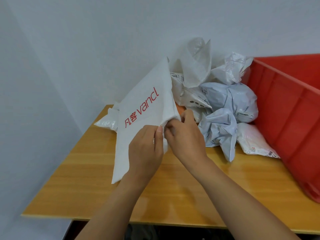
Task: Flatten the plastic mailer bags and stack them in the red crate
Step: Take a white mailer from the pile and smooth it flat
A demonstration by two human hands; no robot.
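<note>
Two bare hands meet above the wooden table point(83, 179), both working on one white mailer bag point(143, 104) printed with red "vancl" lettering. Taking the red crate point(285, 108) as the landmark: it stands at the table's right end, its ribbed long wall facing the hands, and the white mailer bag is held well to its left, lifted off the tabletop and tilted so that one corner points up toward the wall and another hangs down near the table.

Reaching up from the near edge, the left hand point(145, 149) shows its back to the camera, with the thumb pressed against the bag's right edge and the fingers curled behind the plastic, pinching it. Coming in at a slant from the crate side, the right hand point(185, 135) sits just beside the left, nearly touching it; its fingers are bent and close together, gripping the same bunched edge of the bag. Both forearms are bare.

Between the hands and the crate lies a pile of crumpled bags point(225, 104), heaped against the crate's left wall and the back wall of the room. Pale grey-blue bags sit nearest the crate, a clear one stands tallest at the back, and one printed white bag point(254, 141) lies flat against the foot of the crate wall.

Open tabletop runs from the crate's near corner leftward under the forearms to the table's left edge. What lies inside the crate cannot be seen from here.
</note>
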